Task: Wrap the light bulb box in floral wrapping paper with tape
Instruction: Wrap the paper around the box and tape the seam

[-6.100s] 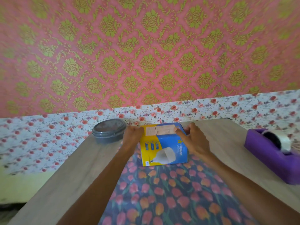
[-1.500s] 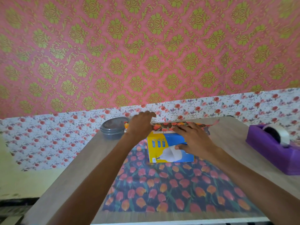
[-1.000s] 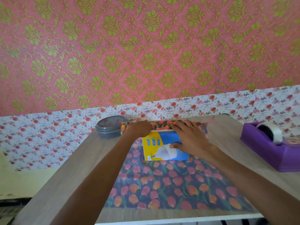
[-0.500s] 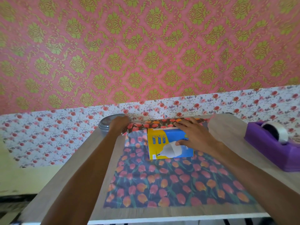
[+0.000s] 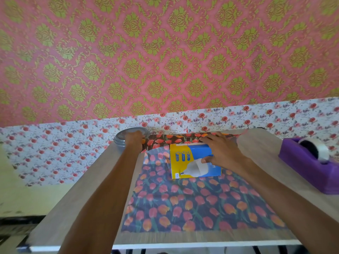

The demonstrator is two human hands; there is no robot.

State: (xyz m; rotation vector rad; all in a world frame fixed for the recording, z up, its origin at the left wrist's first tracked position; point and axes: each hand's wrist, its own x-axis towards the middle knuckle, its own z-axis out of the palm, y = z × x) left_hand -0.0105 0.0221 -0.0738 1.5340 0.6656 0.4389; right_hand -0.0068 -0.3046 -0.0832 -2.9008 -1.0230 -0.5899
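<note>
From my head camera I see the light bulb box (image 5: 190,160) lying on the far part of the wrapping paper (image 5: 192,204), which is spread flat on the desk (image 5: 88,189). The far edge of the paper is lifted and folded up onto the top of the box. My left hand (image 5: 134,139) is at the far left corner of the paper, and it looks like it grips that raised edge, though my fingertips are hidden behind the hand. My right hand (image 5: 222,153) is flat and open, with the fingers pressing the folded paper down on the box and the thumb touching the front of the box. A grey round tin (image 5: 120,139) sits just behind my left hand. The purple tape holder (image 5: 311,169) is well off to my right, and no tape is on the paper yet. I think the fold can go wrong here. If I pull harder on one side, the paper may sit crooked or tear. If I lift my right hand to get the tape, the fold may pop open and the box may slide. My left hand could also bump the tin.
</note>
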